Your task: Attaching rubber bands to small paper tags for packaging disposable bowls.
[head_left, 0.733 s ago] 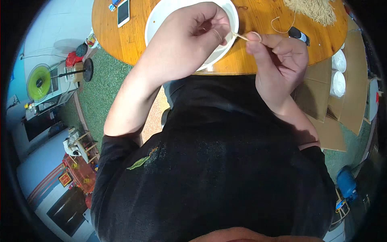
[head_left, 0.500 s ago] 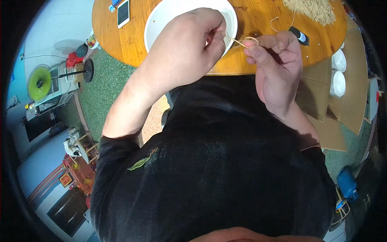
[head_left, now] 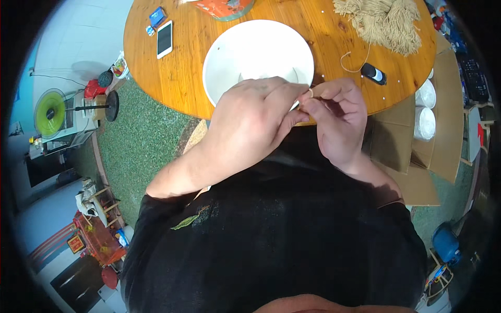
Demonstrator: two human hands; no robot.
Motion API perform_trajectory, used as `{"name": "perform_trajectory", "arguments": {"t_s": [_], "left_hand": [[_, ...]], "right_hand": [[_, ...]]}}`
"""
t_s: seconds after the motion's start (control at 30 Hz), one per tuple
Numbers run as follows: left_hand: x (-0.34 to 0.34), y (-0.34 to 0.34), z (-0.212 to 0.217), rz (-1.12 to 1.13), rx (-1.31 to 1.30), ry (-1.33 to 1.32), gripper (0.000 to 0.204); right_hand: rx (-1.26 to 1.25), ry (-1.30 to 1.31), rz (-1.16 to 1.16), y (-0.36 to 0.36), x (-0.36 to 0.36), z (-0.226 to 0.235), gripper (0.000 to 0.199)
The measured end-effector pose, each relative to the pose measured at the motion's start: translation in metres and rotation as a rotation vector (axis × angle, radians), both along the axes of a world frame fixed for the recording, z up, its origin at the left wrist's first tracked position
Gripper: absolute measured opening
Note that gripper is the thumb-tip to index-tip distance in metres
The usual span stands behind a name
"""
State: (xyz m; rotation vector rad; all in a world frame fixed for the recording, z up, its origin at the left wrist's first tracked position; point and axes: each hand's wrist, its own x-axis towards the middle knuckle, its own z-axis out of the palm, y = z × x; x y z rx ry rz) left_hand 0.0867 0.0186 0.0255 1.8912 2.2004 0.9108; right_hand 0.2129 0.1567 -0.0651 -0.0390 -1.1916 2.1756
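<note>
A beige string (head_left: 311,93) shows as a small loop between thumb and forefinger of my right hand (head_left: 342,122), which is closed on it. Pressed up close on the left is my left hand (head_left: 248,117), its fingers pinched together at the same string, most of which they hide. Both hands are over the near rim of a white bowl (head_left: 222,55), at the front edge of the round wooden table (head_left: 177,83). Past my right hand lies a thin loose strand (head_left: 343,63) beside a small black object with a white label (head_left: 373,74).
Bundles of beige string (head_left: 389,26) lie at the back right of the table. A phone (head_left: 165,39) and a small blue box (head_left: 157,16) sit at the left; an orange container (head_left: 222,9) stands behind the bowl. Opened cardboard (head_left: 394,141) and white wrapped stacks (head_left: 425,124) are at the right.
My hands have come together and moved lower, toward my body. The string stretched between them has shortened to a small loop. More of the table and the orange container have come into view.
</note>
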Motion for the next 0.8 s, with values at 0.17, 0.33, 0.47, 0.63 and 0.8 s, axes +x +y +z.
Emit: {"name": "perform_trajectory", "arguments": {"t_s": [0.17, 0.33, 0.47, 0.63, 0.8], "left_hand": [[-0.006, -0.006, -0.009, 0.026, 0.119, 0.088, 0.023], [-0.016, -0.021, -0.009, 0.094, 0.094, 0.025, 0.021], [-0.022, -0.030, -0.010, 0.111, 0.057, -0.002, 0.029], [-0.034, -0.037, -0.016, 0.176, 0.045, 0.043, 0.044], [-0.062, -0.051, -0.014, 0.124, 0.080, 0.190, 0.057]], "right_hand": [[0.301, -0.075, -0.150, 0.009, -0.002, -0.004, 0.057], [0.663, -0.621, -0.183, 0.008, -0.003, -0.016, 0.076], [1.025, -0.777, -0.073, 0.017, -0.006, -0.017, 0.057], [1.250, -0.571, -0.096, 0.025, -0.012, -0.030, 0.015], [1.082, -0.607, 0.217, 0.036, -0.004, 0.005, 0.005]]}}
